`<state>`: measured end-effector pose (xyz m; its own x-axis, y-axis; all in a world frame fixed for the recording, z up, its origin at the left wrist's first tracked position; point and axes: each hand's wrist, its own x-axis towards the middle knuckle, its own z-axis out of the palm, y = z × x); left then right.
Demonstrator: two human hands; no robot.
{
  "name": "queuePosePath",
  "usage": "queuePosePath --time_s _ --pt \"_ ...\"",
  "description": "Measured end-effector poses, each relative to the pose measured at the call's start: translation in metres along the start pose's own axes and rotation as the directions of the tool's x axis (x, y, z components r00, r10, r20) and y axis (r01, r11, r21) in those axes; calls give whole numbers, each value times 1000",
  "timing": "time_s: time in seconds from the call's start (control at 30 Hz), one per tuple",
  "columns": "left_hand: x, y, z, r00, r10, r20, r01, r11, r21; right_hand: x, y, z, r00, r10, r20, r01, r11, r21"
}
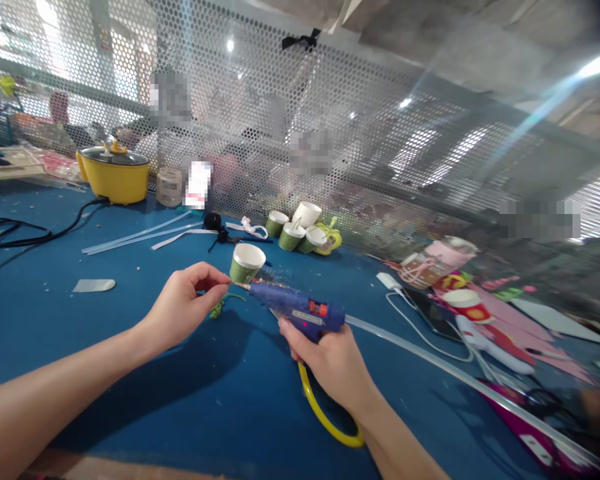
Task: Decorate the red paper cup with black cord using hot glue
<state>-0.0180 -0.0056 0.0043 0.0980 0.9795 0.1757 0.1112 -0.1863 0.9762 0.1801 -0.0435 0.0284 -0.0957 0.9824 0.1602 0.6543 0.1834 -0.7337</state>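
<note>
My right hand [330, 360] grips a blue hot glue gun [300, 310] with a yellow cord [325, 417] looping below it. The gun's nozzle points left, at the fingertips of my left hand [183, 307]. My left hand pinches a small green piece [220, 303] that hangs just below the fingers. A green paper cup [245, 263] with a white inside stands tilted on the blue table just behind the nozzle. A clear glue stick [430, 363] sticks out of the back of the gun to the right.
Several more green and white cups [295, 230] stand further back. A yellow electric pot [114, 173] and a glass jar [169, 187] sit at the far left, with black cables [20, 237] and clear glue sticks [135, 237] nearby. Pink craft pieces, a phone [433, 313] and a perforated metal screen [330, 133] lie right and behind.
</note>
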Motion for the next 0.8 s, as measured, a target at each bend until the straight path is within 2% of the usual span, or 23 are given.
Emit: queuePosePath --time_s 0.4,0.8 --pt "1 0 1 1000 13 2 -13 1000 13 0 -5 0 995 102 -13 -102 994 38" --pt "2 2 0 1000 2 -14 -2 1000 3 -1 -2 0 999 52 -6 -52 999 9"
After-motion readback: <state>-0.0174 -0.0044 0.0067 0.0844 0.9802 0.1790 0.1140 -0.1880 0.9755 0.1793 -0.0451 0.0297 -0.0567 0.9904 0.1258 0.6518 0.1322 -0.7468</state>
